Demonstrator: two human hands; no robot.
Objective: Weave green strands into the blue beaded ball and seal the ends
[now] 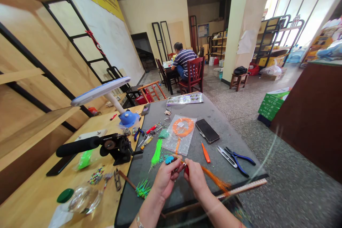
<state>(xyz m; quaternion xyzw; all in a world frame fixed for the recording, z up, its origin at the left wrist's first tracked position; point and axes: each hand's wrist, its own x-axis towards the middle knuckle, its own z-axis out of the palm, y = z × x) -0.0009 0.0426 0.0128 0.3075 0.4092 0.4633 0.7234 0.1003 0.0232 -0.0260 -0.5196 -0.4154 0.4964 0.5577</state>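
My left hand [167,176] and my right hand [194,177] meet above the grey mat [187,197], fingers closed in pinches. A small bright blue piece [169,159] shows at my left fingertips; its exact kind is unclear. In my right fingers is a small red object [186,170], mostly hidden, with a bit of shiny metal between the hands. A bundle of orange strands [217,179] runs out past my right hand toward the mat's right edge. Just beyond my hands lie a clear bag with a coiled orange line [184,127] and loose turquoise beads [162,159].
Right of my hands are an orange-handled tool [205,152], thread snips [227,156], blue-handled pliers [239,160] and a phone [207,130]. Green strands [156,152] lie left, near a black hand-cranked device [114,148] and a blue-based lamp [128,117]. Another person [184,60] sits farther back.
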